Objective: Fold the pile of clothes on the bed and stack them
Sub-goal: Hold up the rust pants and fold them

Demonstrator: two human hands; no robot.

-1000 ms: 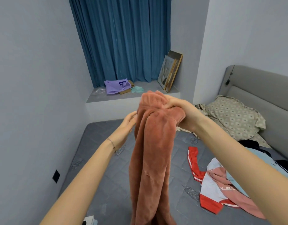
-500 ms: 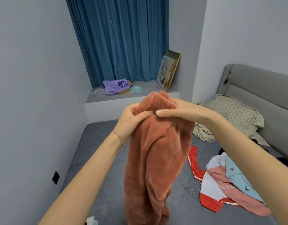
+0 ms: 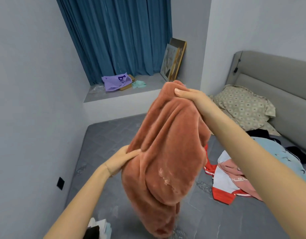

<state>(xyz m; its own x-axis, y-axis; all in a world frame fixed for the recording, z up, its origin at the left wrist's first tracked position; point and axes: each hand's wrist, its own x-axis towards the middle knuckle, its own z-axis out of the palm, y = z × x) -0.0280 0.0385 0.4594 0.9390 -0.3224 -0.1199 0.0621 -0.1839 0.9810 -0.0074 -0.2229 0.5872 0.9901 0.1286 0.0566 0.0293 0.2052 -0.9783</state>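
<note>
Right hand [image 3: 191, 97] grips the fleece garment [image 3: 167, 152] at its top; left hand [image 3: 122, 160] pinches its lower edge, long axis hanging down.

The fuzzy orange cloth [image 3: 167, 152] hides the fingers of the right hand [image 3: 191, 99] at its 12 o'clock end, and part of the left hand [image 3: 121, 161] at 9 o'clock. Its bottom end is blurry. At 4 o'clock the right arm [image 3: 252, 156] covers part of the pile of clothes [image 3: 235, 178], which runs out of sight. At 7 o'clock something black and white [image 3: 98, 228] is cut off. The letters on the purple bag [image 3: 115, 82] at 11 o'clock are too small to read.
</note>
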